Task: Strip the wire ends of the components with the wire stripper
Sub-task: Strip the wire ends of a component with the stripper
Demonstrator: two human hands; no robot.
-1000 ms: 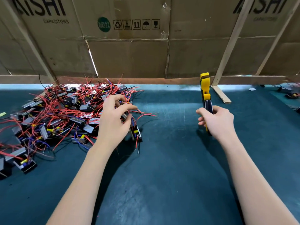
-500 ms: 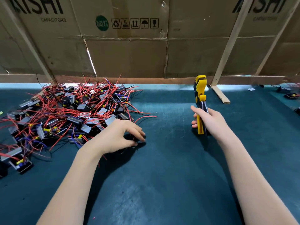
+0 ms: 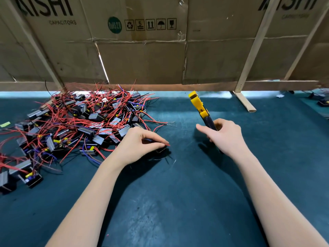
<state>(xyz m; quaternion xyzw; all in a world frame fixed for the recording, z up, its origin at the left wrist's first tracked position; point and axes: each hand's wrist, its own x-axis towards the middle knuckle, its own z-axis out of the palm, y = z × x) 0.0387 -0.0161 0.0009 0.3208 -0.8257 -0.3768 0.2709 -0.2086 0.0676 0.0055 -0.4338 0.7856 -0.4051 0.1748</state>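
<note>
Hiding component (image 3: 161, 149): left hand (image 3: 140, 145).

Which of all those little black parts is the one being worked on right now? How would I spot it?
Start at the big pile of parts with red wires on the left of the green mat. Just off its near right edge, the left hand pinches a red wire of one black part. It alone lies apart from the heap, under fingers.

Dark teal desk (image 3: 178, 202), scuffed. Flattened cardboard boxes (image 3: 142, 59) form back wall, braced by slanted wooden slats (image 3: 252, 50). Bright light strip (image 3: 169, 93) beneath cardboard.
</note>
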